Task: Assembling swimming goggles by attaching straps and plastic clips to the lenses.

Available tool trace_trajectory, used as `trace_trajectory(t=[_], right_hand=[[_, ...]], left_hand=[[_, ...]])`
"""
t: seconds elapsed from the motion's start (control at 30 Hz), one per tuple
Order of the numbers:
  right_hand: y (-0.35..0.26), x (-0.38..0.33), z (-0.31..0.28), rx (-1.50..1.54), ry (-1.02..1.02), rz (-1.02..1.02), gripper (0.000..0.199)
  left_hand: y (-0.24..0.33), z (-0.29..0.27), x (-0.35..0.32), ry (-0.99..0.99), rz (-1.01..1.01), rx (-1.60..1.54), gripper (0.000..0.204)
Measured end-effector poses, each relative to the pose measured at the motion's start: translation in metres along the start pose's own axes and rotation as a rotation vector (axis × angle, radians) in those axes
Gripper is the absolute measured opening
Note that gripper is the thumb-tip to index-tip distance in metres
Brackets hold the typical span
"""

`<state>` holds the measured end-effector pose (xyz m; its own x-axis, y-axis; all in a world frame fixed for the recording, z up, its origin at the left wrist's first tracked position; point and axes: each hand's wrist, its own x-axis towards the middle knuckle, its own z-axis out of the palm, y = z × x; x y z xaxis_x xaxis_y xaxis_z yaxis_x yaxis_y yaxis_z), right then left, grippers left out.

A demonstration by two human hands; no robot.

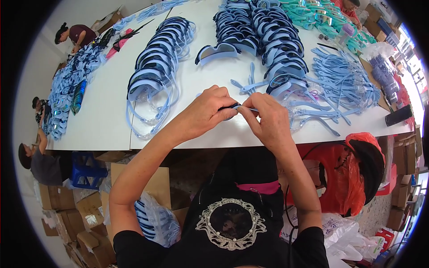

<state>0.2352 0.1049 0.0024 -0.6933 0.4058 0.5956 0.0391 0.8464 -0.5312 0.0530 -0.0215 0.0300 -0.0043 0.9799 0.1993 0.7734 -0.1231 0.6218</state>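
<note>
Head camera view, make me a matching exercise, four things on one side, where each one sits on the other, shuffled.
Things:
1. left hand
2. loose blue straps
3. red plastic bag
4. teal goggles

Places:
A. far right end of the white table
B. table's near edge, pinching a small dark part
C. below the table, right
D. right side of the table

Pairs: 1-B, 2-D, 3-C, 4-A

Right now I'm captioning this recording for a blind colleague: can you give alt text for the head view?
Two bare hands, left hand and right hand, pinch a small dark goggle part together at the edge of a white table. Rows of blue goggles and loose light-blue straps cover the table; other people work at its far sides.
</note>
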Motion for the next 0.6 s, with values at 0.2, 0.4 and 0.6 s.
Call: trace_trajectory(t=[0.2, 0.4, 0.6], right_hand=[[0.005, 0.005, 0.019, -0.346, 0.173, -0.218, 0.027], [0.023, 0.041, 0.043, -0.153, 0.326, 0.028, 0.04], [-0.003, 0.037, 0.01, 0.764, -0.126, 0.289, 0.025]], left_hand=[[0.0, 0.029, -0.002, 0.244, 0.15, 0.187, 0.016], [0.015, 0.007, 0.001, 0.215, 0.032, 0.045, 0.014], [0.0, -0.017, -0.008, 0.459, 0.008, -0.012, 0.035]])
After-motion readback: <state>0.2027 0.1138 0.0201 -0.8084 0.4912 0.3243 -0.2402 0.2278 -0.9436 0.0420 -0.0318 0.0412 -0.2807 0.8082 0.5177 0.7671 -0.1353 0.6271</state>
